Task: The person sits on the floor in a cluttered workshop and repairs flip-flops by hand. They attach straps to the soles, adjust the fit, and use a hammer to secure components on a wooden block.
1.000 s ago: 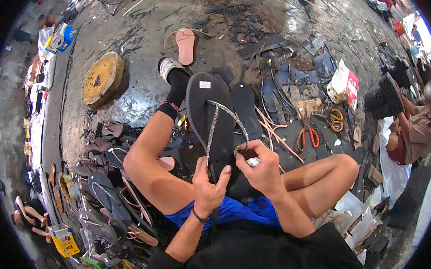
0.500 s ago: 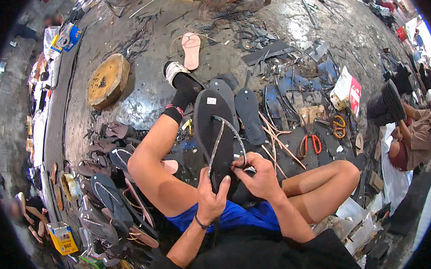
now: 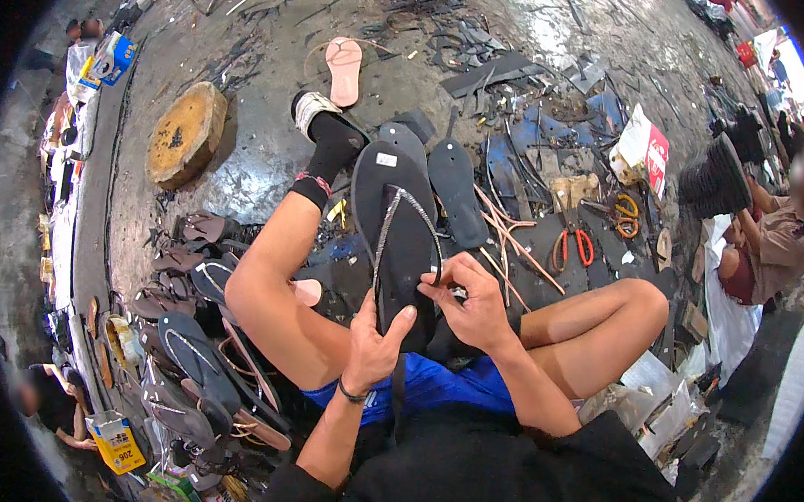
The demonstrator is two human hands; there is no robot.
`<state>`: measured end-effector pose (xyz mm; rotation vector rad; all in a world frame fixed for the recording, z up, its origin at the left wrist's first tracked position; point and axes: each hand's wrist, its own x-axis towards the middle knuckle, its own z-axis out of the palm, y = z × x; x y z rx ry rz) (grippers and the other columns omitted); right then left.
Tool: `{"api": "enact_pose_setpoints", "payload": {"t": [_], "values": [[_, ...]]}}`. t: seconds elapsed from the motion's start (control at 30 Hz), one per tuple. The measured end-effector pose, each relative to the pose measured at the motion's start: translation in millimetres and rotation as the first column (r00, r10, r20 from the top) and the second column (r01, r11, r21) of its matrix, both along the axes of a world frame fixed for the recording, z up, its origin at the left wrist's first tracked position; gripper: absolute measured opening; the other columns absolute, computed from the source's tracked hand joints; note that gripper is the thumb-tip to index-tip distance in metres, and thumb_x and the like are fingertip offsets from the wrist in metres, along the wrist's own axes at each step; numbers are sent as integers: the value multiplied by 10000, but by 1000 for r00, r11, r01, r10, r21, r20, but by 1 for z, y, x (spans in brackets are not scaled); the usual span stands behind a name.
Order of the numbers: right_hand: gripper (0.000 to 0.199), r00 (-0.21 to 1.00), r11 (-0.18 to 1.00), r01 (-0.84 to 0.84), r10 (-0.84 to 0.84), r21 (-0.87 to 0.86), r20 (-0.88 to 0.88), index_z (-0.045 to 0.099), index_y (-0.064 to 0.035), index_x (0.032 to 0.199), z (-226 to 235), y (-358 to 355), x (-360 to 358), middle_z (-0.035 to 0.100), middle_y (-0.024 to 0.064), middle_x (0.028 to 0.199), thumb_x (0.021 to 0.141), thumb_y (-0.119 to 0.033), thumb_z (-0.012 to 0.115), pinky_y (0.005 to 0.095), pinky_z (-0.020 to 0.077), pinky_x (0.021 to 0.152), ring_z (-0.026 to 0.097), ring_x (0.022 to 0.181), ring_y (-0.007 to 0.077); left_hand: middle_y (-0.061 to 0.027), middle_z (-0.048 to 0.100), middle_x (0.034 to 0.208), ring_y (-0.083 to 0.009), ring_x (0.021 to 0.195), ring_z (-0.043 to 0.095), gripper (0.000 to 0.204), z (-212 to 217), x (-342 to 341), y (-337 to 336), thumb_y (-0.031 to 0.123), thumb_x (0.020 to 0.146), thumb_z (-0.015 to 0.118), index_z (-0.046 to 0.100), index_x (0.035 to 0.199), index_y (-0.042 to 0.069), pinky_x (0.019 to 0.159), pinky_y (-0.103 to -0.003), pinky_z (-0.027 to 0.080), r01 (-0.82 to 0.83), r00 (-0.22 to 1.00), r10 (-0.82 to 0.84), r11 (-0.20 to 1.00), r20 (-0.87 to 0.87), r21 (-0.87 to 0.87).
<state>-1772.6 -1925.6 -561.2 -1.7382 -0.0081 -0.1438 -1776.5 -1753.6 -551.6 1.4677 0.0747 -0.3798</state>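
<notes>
The left hand [image 3: 373,343] had its grip closed on the heel end of a flat black rubber sandal [image 3: 399,228] resting over the person's lap. The right hand [image 3: 474,304] pinched the sandal's thin glittery strap [image 3: 385,232] at its right end. A smooth round wooden block [image 3: 186,133] lay on the wet concrete floor [image 3: 261,158].

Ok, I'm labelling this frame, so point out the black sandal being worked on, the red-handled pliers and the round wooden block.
Black sandal [image 3: 398,206], head view, on the bare sole.
Red-handled pliers [image 3: 572,242], head view, between the handles' top.
Wooden block [image 3: 185,133], head view, on its flat top.
</notes>
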Motion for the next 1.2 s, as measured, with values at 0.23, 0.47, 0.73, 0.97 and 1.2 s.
{"api": "enact_pose_setpoints", "payload": {"t": [0.23,0.47,0.73,0.97,1.2], "values": [[175,997,996,-71,70,-58,-18,638,-5,807,7,-8,4,556,57,763,853,-80,789,301,430,590,535,647,145,-60,675,1142,-86,980,609,363,-3,-3,4,108,969,657,575,1291,-37,861,-256,514,-18,996,10,996,-84,-92],[161,892,731,218,119,647,-435,694,-32,1034,17,2,8,665,29,925,906,-116,741,276,506,742,624,841,118,-79,668,1177,-120,1013,634,358,11,3,7,104,973,645,560,1293,-35,879,-289,541,-82,981,50,983,-185,-167],[189,800,321,42,556,946,-224,661,-34,1116,-36,-12,-8,695,50,1000,943,-102,692,292,532,806,649,896,141,-126,653,1193,-184,1033,675,466,26,3,12,34,947,617,457,1381,-23,893,-331,572,-108,917,-85,887,-390,-449],[221,727,286,53,646,957,-233,640,7,1103,-24,-18,-2,665,47,883,899,-78,642,307,534,774,641,818,143,-127,646,1209,-169,1068,651,491,28,6,13,40,938,636,451,1388,-23,935,-314,539,-38,919,-139,900,-370,-434],[462,996,982,94,-94,-163,5,564,-46,1315,8,-14,3,556,148,1284,865,-55,670,387,453,995,538,1220,292,-177,613,1075,-331,1019,616,381,44,31,36,121,843,717,581,1167,-26,911,-401,491,160,868,-445,673,223,722]]}}
